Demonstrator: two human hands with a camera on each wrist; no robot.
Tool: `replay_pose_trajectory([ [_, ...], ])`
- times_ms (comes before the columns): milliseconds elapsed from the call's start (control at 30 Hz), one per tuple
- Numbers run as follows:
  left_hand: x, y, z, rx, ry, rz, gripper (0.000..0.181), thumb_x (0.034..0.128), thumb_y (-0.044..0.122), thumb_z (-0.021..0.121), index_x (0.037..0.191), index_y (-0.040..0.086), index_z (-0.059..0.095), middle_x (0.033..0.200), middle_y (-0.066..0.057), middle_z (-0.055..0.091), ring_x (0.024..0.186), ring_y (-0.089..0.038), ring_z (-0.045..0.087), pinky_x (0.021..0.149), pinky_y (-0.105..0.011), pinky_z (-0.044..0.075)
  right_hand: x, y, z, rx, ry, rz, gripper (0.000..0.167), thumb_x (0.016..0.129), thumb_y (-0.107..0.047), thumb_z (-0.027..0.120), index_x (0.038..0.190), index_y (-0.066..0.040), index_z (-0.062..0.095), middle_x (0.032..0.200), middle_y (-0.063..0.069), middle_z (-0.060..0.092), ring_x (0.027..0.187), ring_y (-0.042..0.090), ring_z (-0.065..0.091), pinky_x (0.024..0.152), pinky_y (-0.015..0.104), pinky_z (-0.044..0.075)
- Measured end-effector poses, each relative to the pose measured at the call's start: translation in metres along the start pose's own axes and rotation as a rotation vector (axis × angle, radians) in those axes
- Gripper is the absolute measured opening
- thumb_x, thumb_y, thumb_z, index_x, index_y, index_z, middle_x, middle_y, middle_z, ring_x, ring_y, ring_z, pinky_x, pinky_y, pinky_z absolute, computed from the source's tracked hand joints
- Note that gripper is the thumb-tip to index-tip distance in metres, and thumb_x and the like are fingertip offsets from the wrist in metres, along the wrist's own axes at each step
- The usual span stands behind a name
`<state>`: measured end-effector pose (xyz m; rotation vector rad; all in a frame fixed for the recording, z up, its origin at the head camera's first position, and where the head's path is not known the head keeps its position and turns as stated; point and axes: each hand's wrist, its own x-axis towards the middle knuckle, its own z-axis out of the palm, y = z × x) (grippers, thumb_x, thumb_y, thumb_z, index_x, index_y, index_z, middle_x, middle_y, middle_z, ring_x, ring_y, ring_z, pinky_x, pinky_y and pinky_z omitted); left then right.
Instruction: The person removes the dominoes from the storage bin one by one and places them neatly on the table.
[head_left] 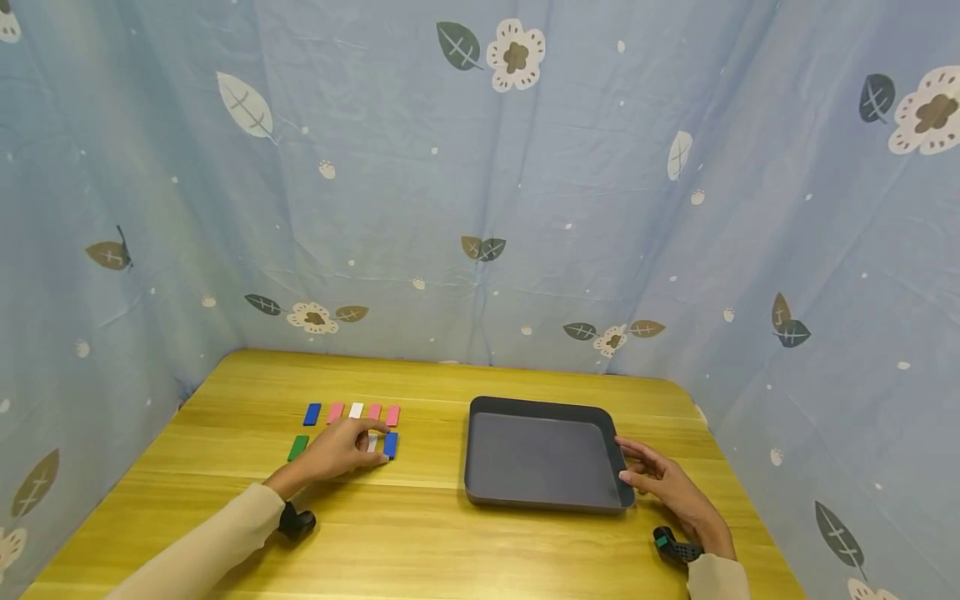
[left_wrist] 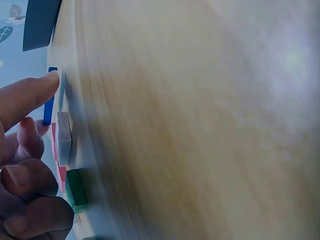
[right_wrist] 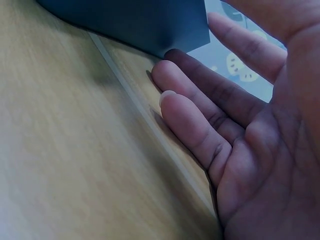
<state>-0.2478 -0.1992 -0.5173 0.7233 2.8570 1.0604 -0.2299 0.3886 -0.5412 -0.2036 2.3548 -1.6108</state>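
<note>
My left hand (head_left: pixel 341 448) pinches a small blue block (head_left: pixel 391 445) end to end between thumb and index finger. The left wrist view shows this blue block (left_wrist: pixel 49 102) upright between the two fingertips. Beside it are a white block (head_left: pixel 372 442), partly covered by the hand, and a green block (head_left: pixel 298 447). Behind the hand runs a row with another blue block (head_left: pixel 312 414), pink blocks (head_left: pixel 393 416) and a white block (head_left: pixel 356 410). My right hand (head_left: pixel 660 483) touches the right side of a dark grey tray (head_left: pixel 551 498) with loosely extended fingers.
The wooden table (head_left: pixel 420 542) carries the tray right of centre and the blocks on the left. A blue patterned curtain (head_left: pixel 480 167) hangs around its back and sides. Black straps with devices (head_left: pixel 297 522) sit on both wrists.
</note>
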Motion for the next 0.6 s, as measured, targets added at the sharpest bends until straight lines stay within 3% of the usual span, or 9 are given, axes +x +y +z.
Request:
replay_pose_trajectory([
  [600,0.0046,0.0022,-0.0018,0.019,-0.027,-0.036,0.050,0.0868,0.023,0.085,0.128,0.000,0.070,0.067,0.006,0.052,0.057,-0.007,0.045,0.054,-0.023,0.036,-0.0020,0.0027,-0.0036,0.025,0.076,0.006,0.059,0.103,-0.032,0.066,0.157,-0.024,0.044,0.155,0.013,0.044,0.119,0.025,0.058,0.086,0.040,0.052],
])
